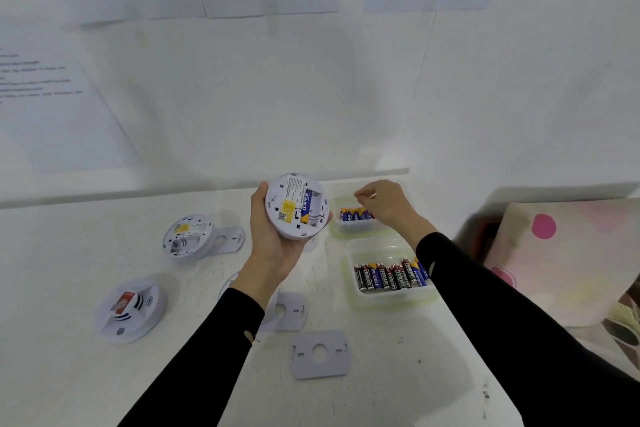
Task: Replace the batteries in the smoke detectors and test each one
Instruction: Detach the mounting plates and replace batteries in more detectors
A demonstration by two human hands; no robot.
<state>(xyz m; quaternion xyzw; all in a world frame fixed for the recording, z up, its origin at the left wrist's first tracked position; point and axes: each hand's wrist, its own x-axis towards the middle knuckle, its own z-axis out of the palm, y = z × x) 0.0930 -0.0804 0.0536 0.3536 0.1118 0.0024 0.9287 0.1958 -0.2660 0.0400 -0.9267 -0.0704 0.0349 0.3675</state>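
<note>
My left hand [273, 239] grips a round white smoke detector [296, 206] with its back toward me; one blue-and-yellow battery sits in its open compartment beside an empty slot. My right hand [382, 201] hovers with curled fingers over the far clear box [353, 224] of blue batteries; whether it pinches anything I cannot tell. A nearer clear box [389, 295] holds several red-black and blue batteries. Two other detectors lie on the white table: one back-up [187, 236] at the left, one face-up with a red sticker [130, 308] nearer me.
Grey mounting plates lie on the table: one [320, 354] in front, one [287, 310] by my left wrist, one [230, 239] under the left detector. A white wall with taped papers rises behind. A pink-dotted cushion [554, 253] sits beyond the table's right edge.
</note>
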